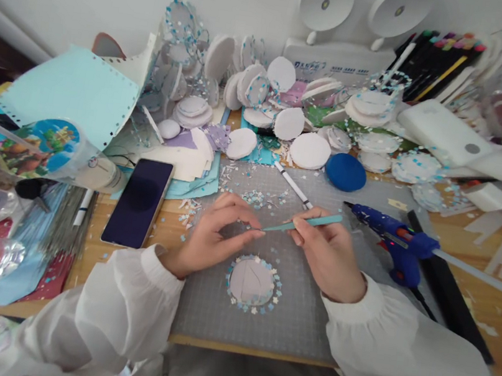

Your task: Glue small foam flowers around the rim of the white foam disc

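Observation:
My right hand (pixel 324 247) is closed around a pair of teal tweezers (pixel 316 221), whose tips point left. At those tips, my left hand (pixel 224 232) pinches thumb and forefinger together; whatever sits between them is too small to make out. Below both hands, a round white disc (pixel 252 281) ringed with small blue and white flower-shaped pieces lies on the grey cutting mat (pixel 203 319). More of these tiny pieces (pixel 259 197) are scattered on the mat beyond my hands, beside a white pen (pixel 292 185).
A blue glue gun (pixel 390 234) with a glue stick lies at the right, near a black strip (pixel 452 293). On the left are a phone (pixel 138 202) and a plastic cup (pixel 58 150). Several white discs (pixel 310 151) and a blue round lid (pixel 346 172) crowd the back.

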`<state>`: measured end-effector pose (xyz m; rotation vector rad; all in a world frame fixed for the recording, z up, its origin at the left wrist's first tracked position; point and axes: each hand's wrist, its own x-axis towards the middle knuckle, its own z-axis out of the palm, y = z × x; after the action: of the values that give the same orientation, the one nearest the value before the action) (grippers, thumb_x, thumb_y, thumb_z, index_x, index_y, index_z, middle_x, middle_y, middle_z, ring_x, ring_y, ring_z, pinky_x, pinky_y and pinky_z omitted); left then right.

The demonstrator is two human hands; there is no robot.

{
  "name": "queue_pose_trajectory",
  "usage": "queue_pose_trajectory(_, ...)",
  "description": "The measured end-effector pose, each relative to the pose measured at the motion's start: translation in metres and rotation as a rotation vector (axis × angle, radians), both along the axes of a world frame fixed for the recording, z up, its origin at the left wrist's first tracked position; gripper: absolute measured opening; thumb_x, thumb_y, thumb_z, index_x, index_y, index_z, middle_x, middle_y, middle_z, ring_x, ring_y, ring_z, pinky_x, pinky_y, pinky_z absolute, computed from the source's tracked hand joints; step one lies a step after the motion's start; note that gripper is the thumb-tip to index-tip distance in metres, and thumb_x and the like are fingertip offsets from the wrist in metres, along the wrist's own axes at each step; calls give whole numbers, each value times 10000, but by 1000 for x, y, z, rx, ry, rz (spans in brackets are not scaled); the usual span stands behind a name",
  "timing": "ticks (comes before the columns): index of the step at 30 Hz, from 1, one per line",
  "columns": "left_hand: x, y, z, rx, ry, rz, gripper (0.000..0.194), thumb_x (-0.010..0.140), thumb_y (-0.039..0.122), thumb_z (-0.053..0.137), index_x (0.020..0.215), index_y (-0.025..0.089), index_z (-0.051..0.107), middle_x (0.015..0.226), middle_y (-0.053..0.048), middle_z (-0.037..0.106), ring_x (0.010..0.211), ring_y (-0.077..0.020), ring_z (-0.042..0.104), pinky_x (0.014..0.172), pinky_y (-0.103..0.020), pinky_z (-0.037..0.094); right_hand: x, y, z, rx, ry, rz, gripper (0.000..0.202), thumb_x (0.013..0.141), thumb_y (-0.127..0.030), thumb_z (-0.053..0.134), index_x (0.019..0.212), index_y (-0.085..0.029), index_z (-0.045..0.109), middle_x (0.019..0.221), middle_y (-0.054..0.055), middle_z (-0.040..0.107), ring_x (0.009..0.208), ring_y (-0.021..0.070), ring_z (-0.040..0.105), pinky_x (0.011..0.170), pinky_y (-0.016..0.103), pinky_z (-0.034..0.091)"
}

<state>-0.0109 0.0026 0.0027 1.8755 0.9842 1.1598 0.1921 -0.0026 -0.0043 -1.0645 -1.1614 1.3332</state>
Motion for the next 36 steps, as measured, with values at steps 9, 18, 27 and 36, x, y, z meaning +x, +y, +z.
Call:
queue_pose_trajectory(9, 0, -2, 1, 18, 10, -30, 61, 799, 147, 645, 827, 191, 613, 824, -45, 591, 819, -177, 547, 769, -311, 424, 0, 3, 1, -40, 81, -68, 191, 757, -365, 704, 721, -216, 589, 600, -35, 495, 545, 101, 445, 542, 271, 374)
queue_pose_trajectory(18, -1, -2, 2, -28, -3, -55, 62, 834, 163, 558, 797, 191, 516, 805, -35, 510, 793, -177, 487, 752, -304, 387, -1, 2, 2, -57, 77, -73, 191, 749, -360, 707, 702, -210, 597, 643, -29, 494, 533, 92, 431, 520, 270, 369)
queue_pose_trajectory(27, -1, -1, 2, 1, 0, -84, 57, 873, 187, 545, 831, 172, 508, 810, -28, 507, 781, -150, 477, 738, -283, 395, -2, 0, 4, -92, 123, -66, 194, 736, -365, 731, 707, -209, 620, 655, -29, 500, 549, 87, 433, 532, 263, 347)
queue_pose_trajectory(36, -2, -1, 1, -26, 6, -131, 133, 900, 184, 520, 770, 158, 528, 744, -14, 520, 726, -127, 492, 698, -263, 409, -1, 1, 7, -79, 153, -53, 201, 714, -360, 744, 687, -202, 623, 652, -34, 498, 529, 80, 441, 521, 261, 352)
